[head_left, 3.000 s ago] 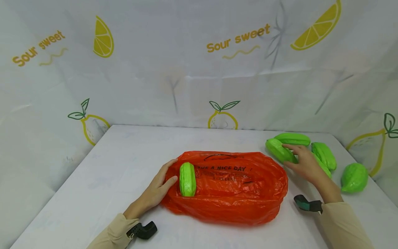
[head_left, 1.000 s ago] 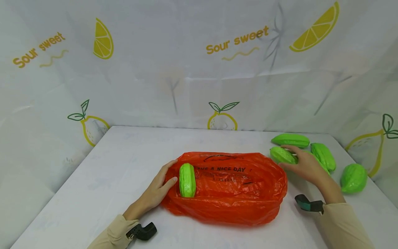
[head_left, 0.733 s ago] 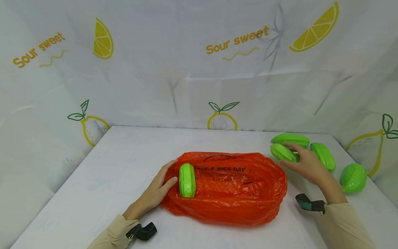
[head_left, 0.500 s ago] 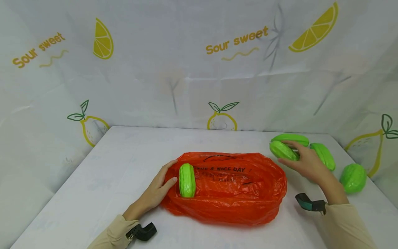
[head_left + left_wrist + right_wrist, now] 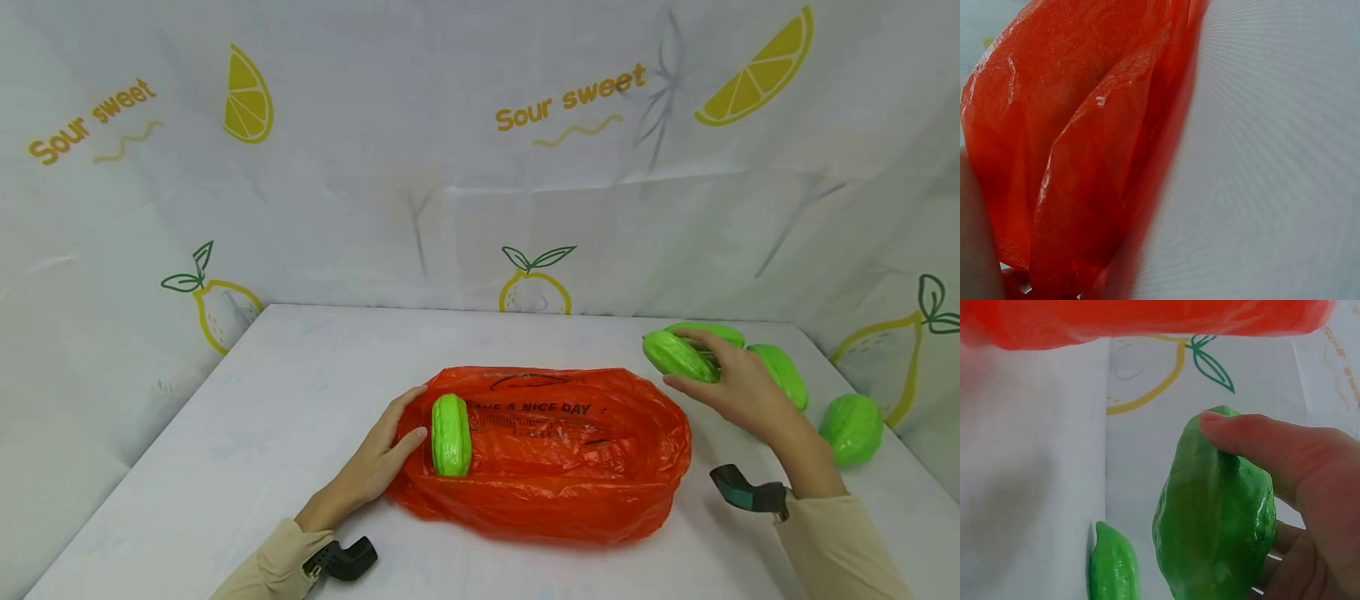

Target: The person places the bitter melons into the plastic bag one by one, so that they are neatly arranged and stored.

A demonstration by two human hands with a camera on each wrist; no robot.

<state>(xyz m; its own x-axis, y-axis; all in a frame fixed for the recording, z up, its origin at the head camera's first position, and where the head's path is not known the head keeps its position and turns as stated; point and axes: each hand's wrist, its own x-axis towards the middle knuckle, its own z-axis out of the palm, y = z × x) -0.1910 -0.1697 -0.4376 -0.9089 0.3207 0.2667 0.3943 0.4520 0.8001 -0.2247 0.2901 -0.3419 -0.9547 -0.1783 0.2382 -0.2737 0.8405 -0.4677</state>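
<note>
Head | green gourd (image 5: 675, 354) in right hand (image 5: 742, 382) | axis diagonal, tip upper-left

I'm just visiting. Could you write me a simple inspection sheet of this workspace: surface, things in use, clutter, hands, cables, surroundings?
Surface: white table.
Things in use: red bag, mouth open, with one bagged gourd at its left; on the table's right side, a rear gourd, a middle gourd and a front gourd; others may be hidden.
Clutter: nothing seen.
Hands: left hand holds the bag's left side; right hand grips a held gourd, apparently off the table.
Cables: nothing seen.
Surroundings: white backdrop printed with lemons and "Sour sweet".
</note>
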